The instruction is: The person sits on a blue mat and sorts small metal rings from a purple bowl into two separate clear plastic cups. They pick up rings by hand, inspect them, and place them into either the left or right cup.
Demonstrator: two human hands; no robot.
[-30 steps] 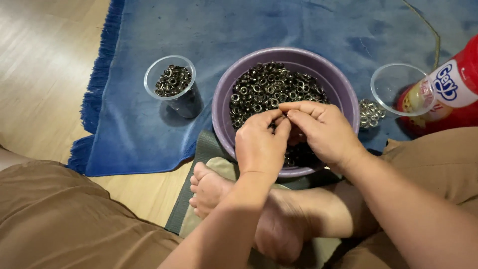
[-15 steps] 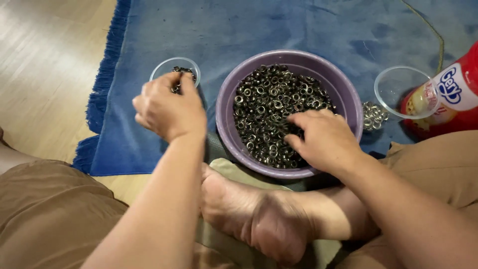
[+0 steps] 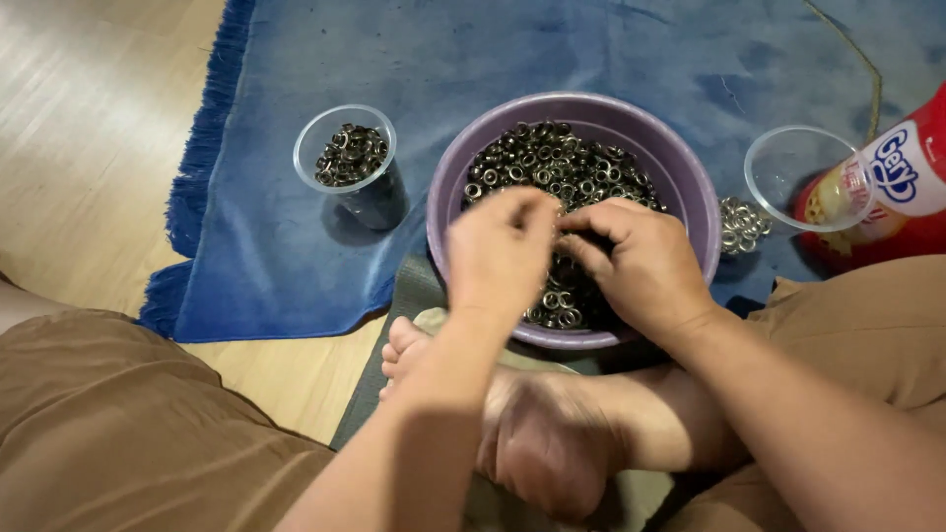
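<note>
Nearest to the camera, both knees in brown trousers are cut off by the lower edge, and a bare foot [image 3: 537,433] lies between them, its heel partly hidden under the left forearm. Just beyond the foot, the left hand [image 3: 503,256] and the right hand [image 3: 641,261] meet over the near half of a purple bowl [image 3: 680,177], fingertips close together. What they pinch is hidden between the fingers, so I cannot tell if either hand holds a piece or only touches the heap. The bowl stands at the near edge of a blue rug [image 3: 493,59], its near rim covered by the hands. It is filled with small metal rings [image 3: 552,163], dark and silvery; single pieces are hard to make out. To the left of the bowl, near the fringed left edge of the rug, stands a clear plastic cup [image 3: 347,163] with a smaller portion of the same rings inside. To the right of the bowl, a little pile of rings [image 3: 741,227] lies on the rug. Beside it a second clear cup [image 3: 798,177] looks empty, and it partly covers a red container [image 3: 892,212], which is cut off by the right edge.
</note>
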